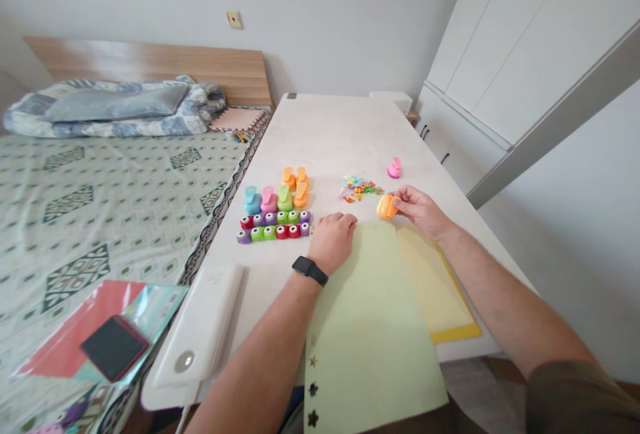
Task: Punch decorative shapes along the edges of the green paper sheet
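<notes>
A rounded orange plastic punch (pixel 387 207) is pinched by the right hand (pixel 419 210); pale-green rectangular paper (pixel 373 327) is touched by the left hand (pixel 332 242), grip unclear.

"What lies nearest?"
"A sheet (pixel 373 327), overlapping other sheets (pixel 430 287) on its right and overhanging the near edge of the table (pixel 335 131)."
"And beyond it?"
"Cut-outs (pixel 361 186), with a lone punch (pixel 395 169) behind, to their right. Punch rows (pixel 283 217) stand farther left."
"Left of the table?"
"The bed (pixel 135 187) (a slab (pixel 114 347) lies there on a packet (pixel 65 334), or perhaps inside it)."
</notes>
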`<state>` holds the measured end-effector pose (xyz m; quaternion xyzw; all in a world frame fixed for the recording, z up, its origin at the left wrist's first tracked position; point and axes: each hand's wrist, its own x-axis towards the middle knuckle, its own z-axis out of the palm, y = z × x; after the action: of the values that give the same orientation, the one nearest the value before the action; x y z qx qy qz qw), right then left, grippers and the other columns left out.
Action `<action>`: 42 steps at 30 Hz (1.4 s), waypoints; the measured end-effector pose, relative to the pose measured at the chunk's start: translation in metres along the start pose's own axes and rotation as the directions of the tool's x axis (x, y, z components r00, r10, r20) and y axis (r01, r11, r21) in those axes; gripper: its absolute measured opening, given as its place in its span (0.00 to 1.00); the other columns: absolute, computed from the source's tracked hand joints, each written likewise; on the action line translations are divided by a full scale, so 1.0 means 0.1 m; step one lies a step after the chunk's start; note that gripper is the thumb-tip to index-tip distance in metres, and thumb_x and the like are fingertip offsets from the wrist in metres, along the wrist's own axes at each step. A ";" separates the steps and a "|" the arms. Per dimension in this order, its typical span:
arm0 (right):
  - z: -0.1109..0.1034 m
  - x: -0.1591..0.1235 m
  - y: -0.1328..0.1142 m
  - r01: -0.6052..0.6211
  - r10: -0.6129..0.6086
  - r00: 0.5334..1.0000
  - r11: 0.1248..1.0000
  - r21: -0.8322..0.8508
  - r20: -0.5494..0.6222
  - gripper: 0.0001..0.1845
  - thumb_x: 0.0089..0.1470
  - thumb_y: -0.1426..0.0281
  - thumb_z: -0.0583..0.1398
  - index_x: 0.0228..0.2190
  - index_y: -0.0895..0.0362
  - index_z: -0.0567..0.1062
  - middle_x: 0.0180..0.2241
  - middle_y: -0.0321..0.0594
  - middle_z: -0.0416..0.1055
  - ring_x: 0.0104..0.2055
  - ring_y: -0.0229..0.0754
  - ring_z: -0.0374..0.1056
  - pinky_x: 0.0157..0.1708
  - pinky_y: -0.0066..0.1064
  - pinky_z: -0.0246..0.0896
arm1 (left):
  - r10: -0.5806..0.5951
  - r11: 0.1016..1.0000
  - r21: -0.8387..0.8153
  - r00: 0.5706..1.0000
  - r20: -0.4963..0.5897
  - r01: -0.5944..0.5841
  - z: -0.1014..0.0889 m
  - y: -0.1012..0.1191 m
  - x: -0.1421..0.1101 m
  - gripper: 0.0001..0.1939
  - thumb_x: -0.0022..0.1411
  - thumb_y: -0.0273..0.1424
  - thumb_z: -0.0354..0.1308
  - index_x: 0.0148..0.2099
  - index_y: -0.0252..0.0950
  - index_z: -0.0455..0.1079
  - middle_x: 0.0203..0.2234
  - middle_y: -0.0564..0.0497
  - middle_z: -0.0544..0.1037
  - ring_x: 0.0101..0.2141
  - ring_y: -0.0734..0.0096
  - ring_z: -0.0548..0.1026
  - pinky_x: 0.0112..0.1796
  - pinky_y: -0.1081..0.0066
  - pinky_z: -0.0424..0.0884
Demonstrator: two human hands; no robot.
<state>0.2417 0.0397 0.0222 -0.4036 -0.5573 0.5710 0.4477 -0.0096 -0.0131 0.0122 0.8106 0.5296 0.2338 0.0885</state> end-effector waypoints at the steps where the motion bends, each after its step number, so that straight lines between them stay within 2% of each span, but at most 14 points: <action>1: 0.01 -0.02 0.01 0.000 0.000 1.000 1.000 -0.002 0.008 0.15 0.50 0.60 0.69 0.32 0.54 0.72 0.40 0.38 0.75 0.40 0.41 0.70 0.43 0.36 0.65 | 0.000 1.000 -0.001 1.000 -0.001 0.000 0.00 0.00 0.00 0.11 0.70 0.31 0.49 0.45 0.39 0.73 0.38 0.47 0.78 0.41 0.62 0.75 0.44 0.63 0.68; 6: 0.06 -0.08 0.02 0.001 0.001 0.999 0.999 -0.046 0.049 0.15 0.51 0.59 0.69 0.32 0.54 0.71 0.42 0.40 0.75 0.40 0.41 0.68 0.43 0.35 0.63 | 0.001 1.000 -0.018 1.000 -0.006 -0.001 0.01 -0.01 0.01 0.11 0.70 0.30 0.49 0.46 0.39 0.73 0.38 0.47 0.78 0.41 0.62 0.75 0.45 0.64 0.68; 13: 0.11 -0.15 -0.03 -0.021 0.033 0.992 0.995 -0.098 0.123 0.16 0.51 0.57 0.68 0.35 0.52 0.73 0.37 0.40 0.74 0.39 0.44 0.68 0.43 0.38 0.63 | -0.009 0.999 -0.038 1.000 -0.009 0.009 0.01 0.00 0.01 0.11 0.70 0.30 0.50 0.46 0.38 0.74 0.39 0.46 0.78 0.42 0.63 0.76 0.46 0.65 0.69; 17: 0.12 -0.17 -0.04 -0.030 0.048 0.988 0.993 -0.118 0.146 0.17 0.51 0.56 0.68 0.38 0.52 0.73 0.40 0.41 0.75 0.39 0.43 0.68 0.42 0.38 0.64 | -0.013 0.999 -0.043 1.000 -0.011 0.013 -0.01 0.01 0.01 0.11 0.69 0.29 0.50 0.46 0.38 0.74 0.38 0.46 0.78 0.42 0.63 0.76 0.45 0.65 0.69; 27: 0.15 -0.17 0.01 -0.009 0.034 0.991 0.983 -0.185 0.133 0.21 0.51 0.59 0.69 0.43 0.52 0.71 0.38 0.39 0.72 0.37 0.41 0.68 0.39 0.35 0.63 | -0.014 0.999 -0.043 1.000 -0.020 0.014 -0.04 0.02 0.01 0.11 0.70 0.30 0.49 0.45 0.39 0.74 0.38 0.47 0.79 0.42 0.63 0.76 0.46 0.65 0.68; 42: 0.12 -0.19 -0.05 -0.020 0.042 0.992 0.983 -0.182 0.116 0.21 0.49 0.60 0.70 0.43 0.52 0.72 0.40 0.41 0.73 0.38 0.43 0.69 0.40 0.38 0.66 | -0.038 0.995 -0.092 0.999 -0.028 0.035 -0.05 0.03 0.00 0.10 0.69 0.29 0.50 0.44 0.38 0.74 0.38 0.47 0.79 0.41 0.63 0.76 0.45 0.65 0.69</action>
<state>0.2355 0.0183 0.0273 -0.4164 -0.6262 0.5481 0.3661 -0.0097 -0.0145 0.0178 0.7923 0.5344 0.2680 0.1219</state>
